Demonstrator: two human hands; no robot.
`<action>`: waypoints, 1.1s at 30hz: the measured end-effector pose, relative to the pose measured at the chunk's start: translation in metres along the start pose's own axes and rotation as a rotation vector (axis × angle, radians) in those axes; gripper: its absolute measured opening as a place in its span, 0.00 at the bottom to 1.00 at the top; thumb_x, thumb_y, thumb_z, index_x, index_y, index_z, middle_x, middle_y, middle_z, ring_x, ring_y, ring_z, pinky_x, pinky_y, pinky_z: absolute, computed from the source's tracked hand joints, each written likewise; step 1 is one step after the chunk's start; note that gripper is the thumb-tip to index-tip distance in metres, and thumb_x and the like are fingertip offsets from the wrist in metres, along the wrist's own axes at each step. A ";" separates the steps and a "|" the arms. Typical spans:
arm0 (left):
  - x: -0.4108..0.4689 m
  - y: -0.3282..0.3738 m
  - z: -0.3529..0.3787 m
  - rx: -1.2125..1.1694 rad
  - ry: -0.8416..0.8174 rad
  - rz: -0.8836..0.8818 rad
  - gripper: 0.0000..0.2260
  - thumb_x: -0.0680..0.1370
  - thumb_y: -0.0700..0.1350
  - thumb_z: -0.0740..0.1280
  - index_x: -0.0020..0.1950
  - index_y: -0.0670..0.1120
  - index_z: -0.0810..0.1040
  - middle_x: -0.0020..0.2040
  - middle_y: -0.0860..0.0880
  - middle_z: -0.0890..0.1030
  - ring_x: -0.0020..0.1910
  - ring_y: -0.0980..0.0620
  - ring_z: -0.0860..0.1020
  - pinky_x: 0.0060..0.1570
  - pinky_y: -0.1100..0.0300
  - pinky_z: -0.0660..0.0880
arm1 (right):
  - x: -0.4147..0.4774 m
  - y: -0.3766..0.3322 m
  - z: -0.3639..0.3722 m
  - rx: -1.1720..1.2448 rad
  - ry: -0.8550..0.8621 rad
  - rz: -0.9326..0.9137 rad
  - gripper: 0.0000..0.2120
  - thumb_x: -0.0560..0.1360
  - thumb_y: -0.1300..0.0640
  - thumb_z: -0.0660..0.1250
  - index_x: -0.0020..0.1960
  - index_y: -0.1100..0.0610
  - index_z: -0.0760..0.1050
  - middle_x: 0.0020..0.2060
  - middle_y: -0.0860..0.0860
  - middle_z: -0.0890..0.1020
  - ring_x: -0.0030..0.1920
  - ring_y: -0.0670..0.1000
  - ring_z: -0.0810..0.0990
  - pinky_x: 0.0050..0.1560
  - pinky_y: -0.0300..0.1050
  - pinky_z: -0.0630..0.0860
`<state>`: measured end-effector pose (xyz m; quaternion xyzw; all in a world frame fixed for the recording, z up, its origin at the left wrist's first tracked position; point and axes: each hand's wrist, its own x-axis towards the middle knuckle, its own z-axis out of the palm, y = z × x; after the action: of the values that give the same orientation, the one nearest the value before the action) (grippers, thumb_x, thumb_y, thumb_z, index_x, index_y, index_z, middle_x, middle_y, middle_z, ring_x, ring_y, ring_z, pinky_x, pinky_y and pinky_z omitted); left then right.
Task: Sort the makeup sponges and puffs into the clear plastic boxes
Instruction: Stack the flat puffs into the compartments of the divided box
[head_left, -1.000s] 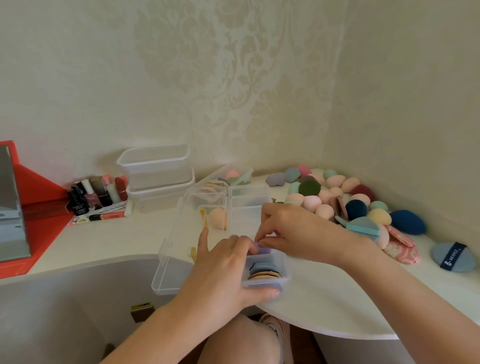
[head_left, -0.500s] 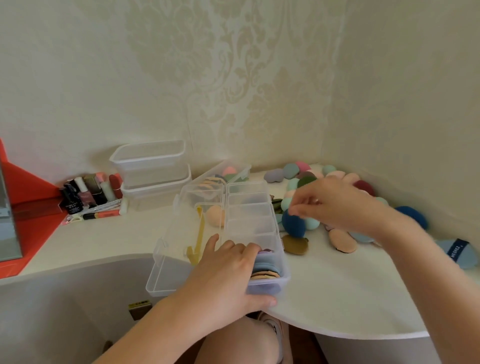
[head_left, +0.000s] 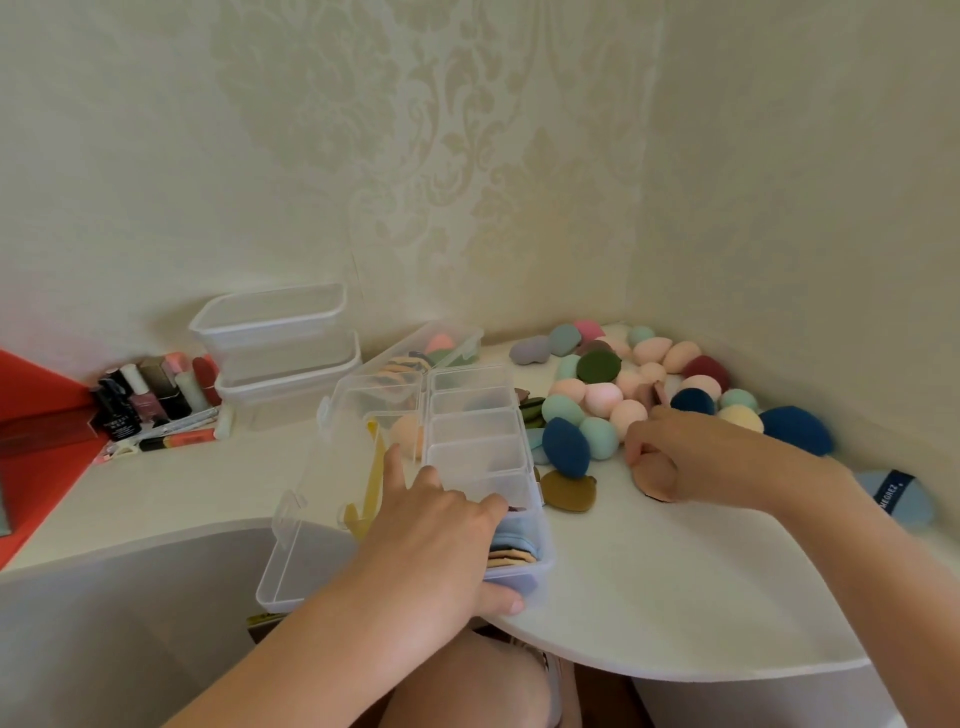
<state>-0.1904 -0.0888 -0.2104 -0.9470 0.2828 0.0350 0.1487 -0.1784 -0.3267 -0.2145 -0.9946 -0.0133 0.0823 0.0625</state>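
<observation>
White worktop (head_left: 675, 587), curved near edge, set into a wallpapered corner. Two empty clear tubs (head_left: 275, 353) stacked at far left, nail polish bottles (head_left: 150, 395) just left of them.

Clear divided box (head_left: 467, 441) at centre, lid open to the left; its nearest compartment holds flat puffs (head_left: 511, 545) (blue and tan edges visible), the other compartments on that side look empty. A second clear box (head_left: 441, 348) sits behind it with a few sponges inside.

Loose pile of sponges and puffs (head_left: 649, 374) at far right against the wall: pinks, teals, dark green, navy. A navy teardrop sponge (head_left: 566, 447) and an olive-brown flat puff (head_left: 569, 491) lie just right of the divided box.

Left hand (head_left: 441, 540) lies over the near end of the divided box, thumb against its near wall, fingers spread on top; a steadying grip on the box.

Right hand (head_left: 696, 457) at the near edge of the pile, fingers curled closed around a tan flat puff (head_left: 657, 478), which touches the worktop.
</observation>
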 end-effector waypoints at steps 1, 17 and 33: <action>0.000 0.000 0.001 -0.020 0.010 -0.002 0.30 0.73 0.67 0.60 0.71 0.56 0.62 0.59 0.50 0.77 0.65 0.46 0.66 0.70 0.42 0.43 | 0.001 0.001 0.000 -0.002 0.017 0.003 0.07 0.76 0.59 0.59 0.47 0.47 0.69 0.42 0.45 0.69 0.44 0.47 0.70 0.35 0.34 0.63; -0.005 -0.009 0.022 -0.317 0.150 -0.028 0.29 0.69 0.67 0.65 0.65 0.57 0.65 0.54 0.55 0.76 0.60 0.53 0.69 0.70 0.49 0.49 | -0.020 -0.074 -0.022 0.392 0.425 -0.398 0.04 0.75 0.55 0.67 0.49 0.48 0.80 0.39 0.41 0.79 0.42 0.40 0.76 0.43 0.33 0.72; -0.006 -0.006 0.030 -0.315 0.340 -0.015 0.27 0.69 0.63 0.66 0.65 0.55 0.68 0.60 0.53 0.74 0.62 0.50 0.68 0.66 0.52 0.55 | -0.008 -0.113 0.013 -0.163 0.649 -0.511 0.07 0.59 0.60 0.76 0.29 0.54 0.78 0.27 0.48 0.75 0.26 0.49 0.76 0.17 0.37 0.62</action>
<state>-0.1912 -0.0719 -0.2361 -0.9528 0.2877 -0.0825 -0.0505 -0.1905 -0.2135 -0.2111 -0.9353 -0.2457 -0.2549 0.0031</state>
